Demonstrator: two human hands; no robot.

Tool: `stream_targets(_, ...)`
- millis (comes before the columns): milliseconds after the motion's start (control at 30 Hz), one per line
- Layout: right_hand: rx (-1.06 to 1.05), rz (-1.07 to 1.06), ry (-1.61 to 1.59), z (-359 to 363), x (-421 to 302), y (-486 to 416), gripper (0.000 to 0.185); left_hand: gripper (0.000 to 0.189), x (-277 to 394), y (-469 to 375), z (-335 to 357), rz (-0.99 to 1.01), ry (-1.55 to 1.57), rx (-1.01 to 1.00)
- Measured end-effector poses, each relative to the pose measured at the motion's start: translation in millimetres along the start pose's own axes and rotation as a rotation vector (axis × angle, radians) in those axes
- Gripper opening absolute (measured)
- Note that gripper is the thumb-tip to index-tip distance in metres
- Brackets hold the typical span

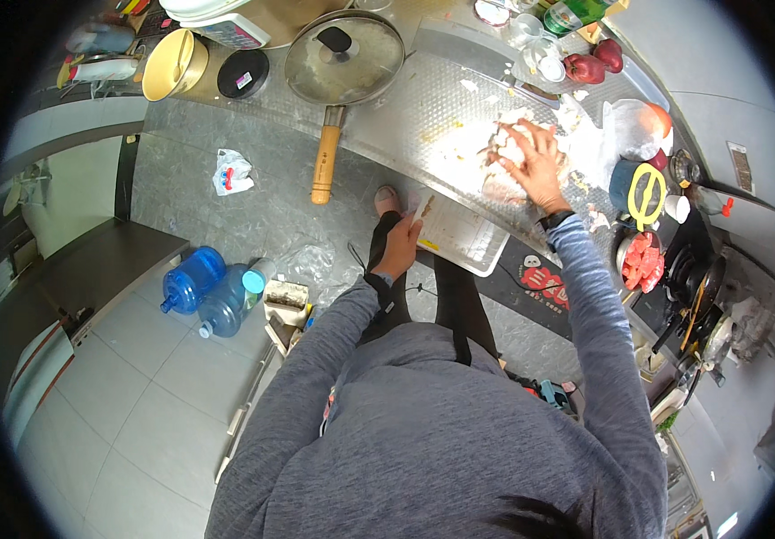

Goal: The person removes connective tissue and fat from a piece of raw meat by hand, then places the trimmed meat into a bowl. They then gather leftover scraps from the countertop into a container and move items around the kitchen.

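Observation:
My left hand point(399, 244) grips the left side of a white rectangular tray point(465, 237) with a raised rim. The tray is at the front edge of the metal-coloured, dimpled countertop point(387, 124), and a brown smear marks its left part. My right hand point(534, 165) lies over a pile of pale food scraps point(505, 185) on the countertop, fingers spread and bent. Strong glare washes out the pile, so what it is made of is unclear. A knife point(539, 94) lies behind the right hand, with loose scraps around it.
A lidded frying pan point(345, 60) stands left, its wooden handle point(325, 158) jutting past the edge. Red apples point(586, 67), a green bottle point(571, 17) and a blue container point(630, 188) line the back and right. A bowl of red chunks point(640, 263) sits near the stove. Water jugs point(193, 279) lie on the floor.

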State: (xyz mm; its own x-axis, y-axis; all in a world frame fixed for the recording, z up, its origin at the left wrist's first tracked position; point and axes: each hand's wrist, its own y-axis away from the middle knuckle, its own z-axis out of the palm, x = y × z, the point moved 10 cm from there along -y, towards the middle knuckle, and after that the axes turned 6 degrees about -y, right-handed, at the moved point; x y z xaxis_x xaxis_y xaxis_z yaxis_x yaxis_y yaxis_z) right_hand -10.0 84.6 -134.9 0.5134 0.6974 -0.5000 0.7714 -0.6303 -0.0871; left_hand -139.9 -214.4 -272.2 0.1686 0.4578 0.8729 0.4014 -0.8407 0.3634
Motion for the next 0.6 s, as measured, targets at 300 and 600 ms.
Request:
stream_targets(300,-0.023,-0.042,-0.069,25.1,-71.0,44.7,0.063,0.040,-26.9,0.3,17.1,-0.251,0.175,-0.096)
stream_targets(600,-0.078,-0.064,-0.065,73.3,-122.3,113.4,0.062,0.046,-23.8,2.2,17.5,-0.281,0.209,-0.133)
